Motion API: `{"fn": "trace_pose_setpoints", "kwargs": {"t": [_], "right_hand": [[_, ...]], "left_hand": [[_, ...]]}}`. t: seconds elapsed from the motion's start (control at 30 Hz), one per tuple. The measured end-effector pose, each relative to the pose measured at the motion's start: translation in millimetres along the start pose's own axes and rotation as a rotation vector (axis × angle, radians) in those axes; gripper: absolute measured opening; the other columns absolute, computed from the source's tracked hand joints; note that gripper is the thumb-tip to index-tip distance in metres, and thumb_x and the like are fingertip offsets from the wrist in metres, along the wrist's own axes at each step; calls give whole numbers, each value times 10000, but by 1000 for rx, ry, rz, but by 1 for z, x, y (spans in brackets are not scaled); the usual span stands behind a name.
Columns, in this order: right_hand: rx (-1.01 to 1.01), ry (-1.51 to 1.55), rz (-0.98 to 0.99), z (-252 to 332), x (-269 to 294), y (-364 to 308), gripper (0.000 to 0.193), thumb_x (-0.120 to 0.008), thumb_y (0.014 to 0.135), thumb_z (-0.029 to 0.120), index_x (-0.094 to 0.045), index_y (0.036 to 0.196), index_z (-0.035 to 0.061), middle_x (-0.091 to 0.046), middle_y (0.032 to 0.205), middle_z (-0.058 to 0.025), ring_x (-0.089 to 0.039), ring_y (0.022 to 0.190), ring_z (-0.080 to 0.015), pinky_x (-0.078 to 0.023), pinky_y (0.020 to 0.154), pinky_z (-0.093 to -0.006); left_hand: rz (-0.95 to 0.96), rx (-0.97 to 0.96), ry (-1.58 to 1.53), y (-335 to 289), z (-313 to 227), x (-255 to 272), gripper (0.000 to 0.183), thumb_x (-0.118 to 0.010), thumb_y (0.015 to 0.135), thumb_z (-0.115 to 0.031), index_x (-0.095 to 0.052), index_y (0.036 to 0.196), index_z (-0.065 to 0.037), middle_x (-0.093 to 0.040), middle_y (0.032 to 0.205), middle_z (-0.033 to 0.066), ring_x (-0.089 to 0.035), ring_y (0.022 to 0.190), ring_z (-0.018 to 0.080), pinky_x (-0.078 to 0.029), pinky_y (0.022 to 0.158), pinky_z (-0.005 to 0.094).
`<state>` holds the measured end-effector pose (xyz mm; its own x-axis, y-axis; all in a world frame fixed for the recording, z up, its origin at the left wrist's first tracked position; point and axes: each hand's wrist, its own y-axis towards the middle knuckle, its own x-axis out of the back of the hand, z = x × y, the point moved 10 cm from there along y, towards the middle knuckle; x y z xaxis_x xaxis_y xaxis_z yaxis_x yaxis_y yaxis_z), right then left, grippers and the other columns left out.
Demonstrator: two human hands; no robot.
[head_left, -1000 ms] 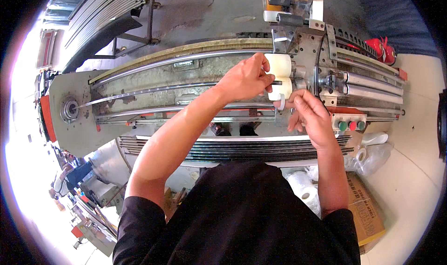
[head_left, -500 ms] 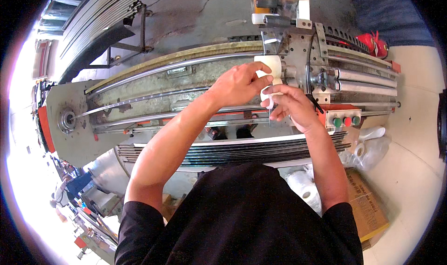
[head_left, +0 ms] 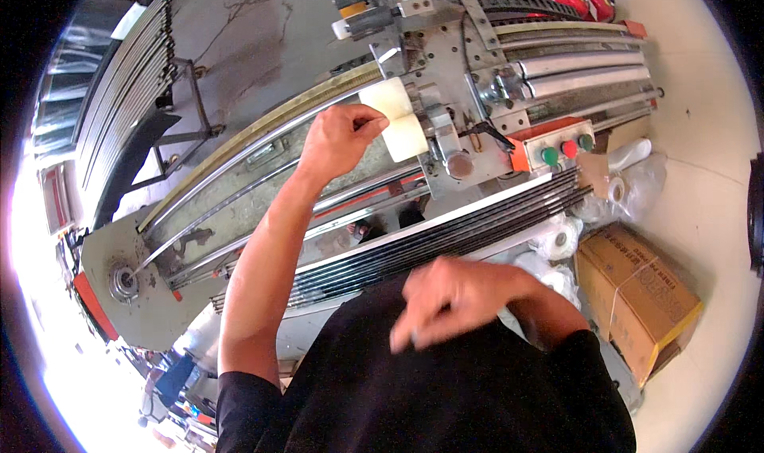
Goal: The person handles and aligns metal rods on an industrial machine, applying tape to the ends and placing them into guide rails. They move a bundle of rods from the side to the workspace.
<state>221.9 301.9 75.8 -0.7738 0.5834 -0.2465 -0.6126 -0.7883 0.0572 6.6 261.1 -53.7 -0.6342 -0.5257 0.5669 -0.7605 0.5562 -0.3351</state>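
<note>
Beside the left hand (head_left: 334, 140), fingertips pressed together, lie edges of cream rollers (head_left: 407, 139); open room separates it from the blurred right hand (head_left: 454, 298), its grip unclear.

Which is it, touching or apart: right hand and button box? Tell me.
Apart: the head view shows the right hand over the black shirt, with dark rods between it and the button box.

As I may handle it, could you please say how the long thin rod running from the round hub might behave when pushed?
The long thin rod would probably flex sideways, being so slender over its span. Its shiny surface may feel slippery, and its apparently round section could let it roll.
</note>
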Motion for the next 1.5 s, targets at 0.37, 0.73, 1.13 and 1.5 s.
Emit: {"fn": "trace_pose_setpoints", "kwargs": {"t": [0.37, 0.73, 1.13, 1.5], "right_hand": [[-457, -1177, -1218, -160, 181, -159, 223, -766, 906, 187, -752, 1107, 92, -779, 948, -107, -724, 908, -354, -534, 883, -479], [-772, -1391, -866, -197, 124, -135, 425, -704, 874, 85, -710, 1297, 39, -595, 1452, -232, -561, 1336, -426, -435, 1160, -539], [-140, 526, -829, -205, 70, 119, 603, -514, 1143, 347, -364, 1640, 38, -449, 1646, -156, -476, 1478, -280, -363, 1242, -425], [-184, 588, -1148, -205, 80, 133, 451, -712, 1061, 367, -630, 1343, 24, -702, 1330, -78, -684, 1192, -219, -521, 1052, -363]], "left_hand": [[6, -23, -40, -1, 2, -16, 286, -797, 944, -303, -808, 1074, -48, -812, 963, 113, -772, 864, 208, -585, 824, 355], [-79, -110, 137, -20, -7, -17, 196, -755, 871, -304, -787, 973, -141, -776, 961, 143, -746, 928, 382, -589, 817, 506], [-92, -78, 176, -34, -2, -38, 251, -815, 769, -254, -803, 940, -71, -775, 857, 183, -766, 824, 422, -611, 738, 517], [-1514, 1081, -99, -324, 380, 199, 1140, -788, 931, -451, -86, 1665, 67, -161, 1725, 320, -202, 1598, 483, -205, 1312, 543]]}}
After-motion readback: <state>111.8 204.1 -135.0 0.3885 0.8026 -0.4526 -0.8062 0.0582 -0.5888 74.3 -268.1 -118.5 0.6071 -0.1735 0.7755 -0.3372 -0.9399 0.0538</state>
